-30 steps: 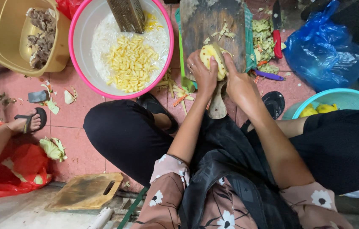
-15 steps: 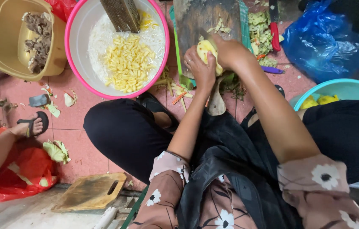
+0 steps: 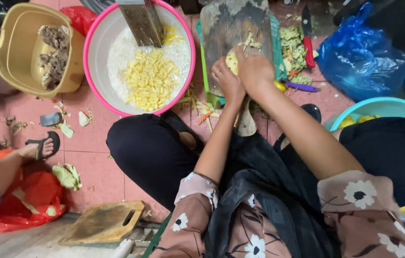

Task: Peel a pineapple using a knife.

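Yellow vegetable piece (image 3: 231,61) lies on the near end of a worn wooden cutting board (image 3: 236,28), pinned by left hand (image 3: 226,83) fingers curled over it. Right hand (image 3: 255,71) closes around a purple-handled tool (image 3: 298,87). Pink-rimmed basin (image 3: 92,52) crowds the board's left edge; peelings (image 3: 291,43) crowd its right.

My sleeves (image 3: 362,203) are dusty pink with white black-centred flowers, my trousers (image 3: 150,153) black. The piece under my left grip (image 3: 226,83) is pale yellow (image 3: 231,61), on a dark grey board (image 3: 236,24). Yellow strips (image 3: 150,81) fill a white basin with a pink rim (image 3: 90,81). The floor tiles (image 3: 95,157) are reddish pink.
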